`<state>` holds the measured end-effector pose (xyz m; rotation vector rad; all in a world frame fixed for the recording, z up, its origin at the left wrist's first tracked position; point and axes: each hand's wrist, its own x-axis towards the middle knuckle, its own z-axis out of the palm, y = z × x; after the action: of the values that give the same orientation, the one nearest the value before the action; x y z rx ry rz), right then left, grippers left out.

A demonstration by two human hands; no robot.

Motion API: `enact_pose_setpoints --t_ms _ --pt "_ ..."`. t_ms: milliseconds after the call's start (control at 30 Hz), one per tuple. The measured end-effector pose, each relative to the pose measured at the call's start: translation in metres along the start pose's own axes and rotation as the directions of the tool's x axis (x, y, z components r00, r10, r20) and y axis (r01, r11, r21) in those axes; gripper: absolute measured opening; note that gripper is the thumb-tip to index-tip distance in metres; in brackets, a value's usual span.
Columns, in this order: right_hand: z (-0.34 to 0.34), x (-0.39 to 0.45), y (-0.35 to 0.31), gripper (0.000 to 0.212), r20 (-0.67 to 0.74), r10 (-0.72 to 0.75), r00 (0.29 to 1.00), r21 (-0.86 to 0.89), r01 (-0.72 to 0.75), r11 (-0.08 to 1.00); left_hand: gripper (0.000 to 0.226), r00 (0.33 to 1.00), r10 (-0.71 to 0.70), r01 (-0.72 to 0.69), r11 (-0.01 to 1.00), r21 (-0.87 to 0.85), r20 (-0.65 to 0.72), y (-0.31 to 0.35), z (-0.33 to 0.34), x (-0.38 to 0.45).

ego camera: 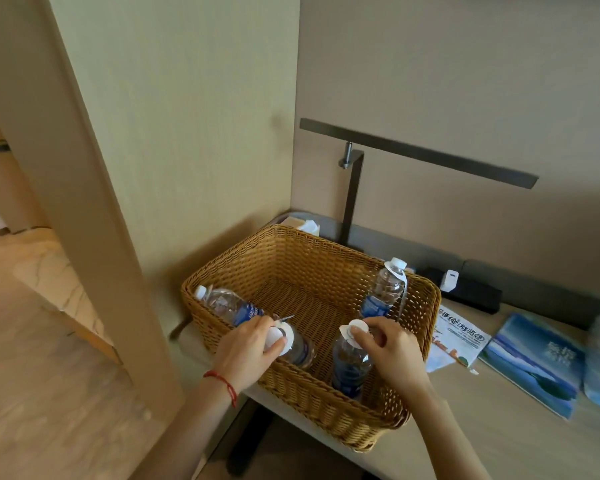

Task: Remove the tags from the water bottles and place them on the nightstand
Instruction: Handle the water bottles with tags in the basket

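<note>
Inside the basket [326, 407], the left hand [246, 348] pinches a white tag [280, 336] above a lying bottle [300, 348]. The right hand [388, 348] curls round the tagged neck of an upright bottle [350, 365] in the basket's near side.

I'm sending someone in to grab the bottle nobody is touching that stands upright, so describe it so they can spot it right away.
Find the wicker basket on the nightstand, under the dark lamp. The bottle stands in the far right corner, against the basket wall. It alone stands upright with no hand on it, a white tag hanging from its neck; the others are held or lying down.
</note>
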<state>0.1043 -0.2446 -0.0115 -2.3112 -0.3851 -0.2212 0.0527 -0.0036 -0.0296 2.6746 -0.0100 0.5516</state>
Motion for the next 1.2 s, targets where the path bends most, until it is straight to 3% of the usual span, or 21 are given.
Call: enact_pose_setpoints --t_ms 267,467,867,1200 --pt "0.014 0.011 0.002 0.034 0.023 -0.015 1.0 -0.097 0.017 0.995 0.031 0.994 -0.079 0.071 0.992 -0.105 -0.081 0.002 0.008 0.004" --pt "0.018 0.014 0.001 0.026 -0.008 -0.015 1.0 -0.085 0.014 0.996 0.037 0.989 -0.097 0.089 0.993 -0.073 -0.114 0.0 0.012 0.001" --pt "0.012 0.019 -0.004 0.024 -0.03 -0.007 1.0 -0.021 0.006 1.0 0.029 0.984 0.013 -0.033 0.994 -0.108 -0.177 0.004 0.005 0.031" --pt "-0.022 0.034 -0.025 0.019 -0.186 -0.067 0.98 0.027 0.073 0.997 0.03 0.948 0.174 -0.197 0.978 -0.062 -0.267 0.026 -0.028 0.071"
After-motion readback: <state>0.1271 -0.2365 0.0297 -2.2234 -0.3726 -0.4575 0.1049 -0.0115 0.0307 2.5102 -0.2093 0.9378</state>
